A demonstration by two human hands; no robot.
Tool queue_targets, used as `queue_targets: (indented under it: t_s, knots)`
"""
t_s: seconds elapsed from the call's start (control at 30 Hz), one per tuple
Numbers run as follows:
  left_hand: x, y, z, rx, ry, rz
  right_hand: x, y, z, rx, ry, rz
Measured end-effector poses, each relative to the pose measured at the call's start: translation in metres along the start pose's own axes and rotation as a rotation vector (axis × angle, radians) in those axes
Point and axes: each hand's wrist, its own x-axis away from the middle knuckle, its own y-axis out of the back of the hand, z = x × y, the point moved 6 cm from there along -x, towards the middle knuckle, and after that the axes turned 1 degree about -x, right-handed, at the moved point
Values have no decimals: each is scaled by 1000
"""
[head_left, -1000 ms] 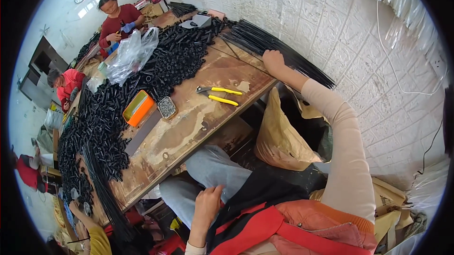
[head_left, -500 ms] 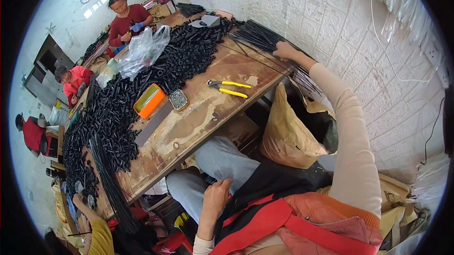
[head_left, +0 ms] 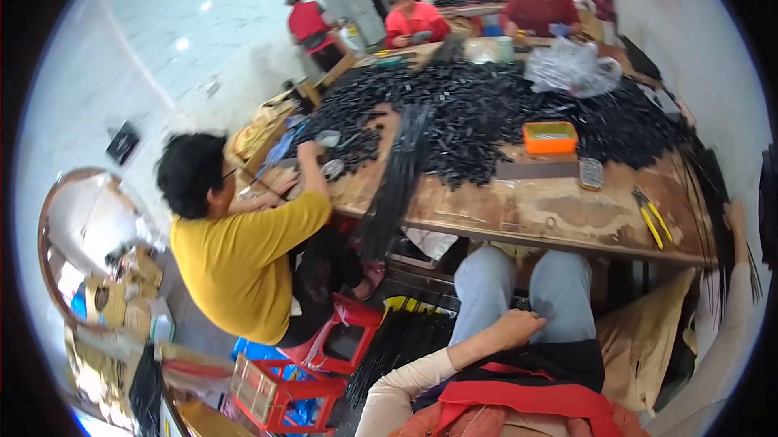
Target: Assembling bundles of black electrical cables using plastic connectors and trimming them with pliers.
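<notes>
At the far right edge of the table, my right hand point(head_left: 736, 222) is closed on thin black rods point(head_left: 707, 194), some of which hang down past the edge. My left hand point(head_left: 519, 326) rests on my lap with its fingers curled in; whatever it may hold is hidden. Yellow-handled cutting pliers point(head_left: 651, 217) lie on the worn wooden table point(head_left: 527, 210), left of my right hand. Further left are a small clear box point(head_left: 591, 173) of tiny metal parts and an orange tub point(head_left: 549, 138). Behind these spreads a large heap of short black parts point(head_left: 470, 129).
A person in a yellow top point(head_left: 243, 267) works at the table's left side. Several others sit or stand beyond it. A long bundle of black strips point(head_left: 401, 170) overhangs the front edge. A red stool point(head_left: 348, 332) and a tan sack point(head_left: 644, 324) stand below, and a clear plastic bag point(head_left: 574, 68) lies behind.
The view has swung left, so the table and heap now appear further right and the yellow-topped person is fully in sight. My right hand stays at the rods; my left stays on my lap.
</notes>
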Motion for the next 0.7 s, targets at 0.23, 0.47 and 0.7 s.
queue_targets:
  t_s: [0.23,0.47,0.7]
  knots:
    - [9,19,-3,33,-55,-136,-37,42,66,79,878,-842]
    - [4,17,12,-7,-10,-29,-102,36,145,-576,300,92]
    - [-10,91,-22,189,-134,-39,-58,49,292,-806,436,-30]
